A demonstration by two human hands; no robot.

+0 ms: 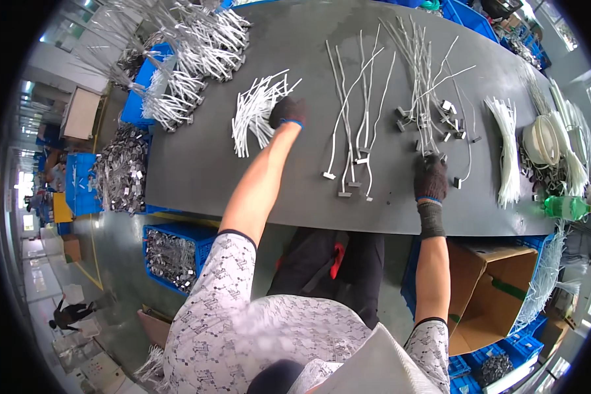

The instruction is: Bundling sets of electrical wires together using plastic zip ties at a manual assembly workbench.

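White tie pile (259,111) lies at 11 o'clock on the dark table (197,164); the left hand (287,111), in a dark glove, sits on its right edge, fingers curled down into the strips. Whether it has pinched any I cannot tell.

Right hand (431,177), also gloved, rests at 3 o'clock on the lower end of the tangled cable bunch (427,85), fingers bent over a small connector. Grip looks closed, but what exactly is held I cannot tell.

Between the 2 hands: laid-out cables (354,125), about 5 or 6, roughly parallel, connector ends toward the near edge, apart from both piles. By my reading these are the sorted share; the tangled bunch is bigger, so most of the work seems left.

Further out: long white tie bundle (505,144) at 3 o'clock, green bottle (567,207) beyond it, blue crate (174,253) of metal parts at 8 o'clock under the table, open cardboard box (492,295) at 4 o'clock.
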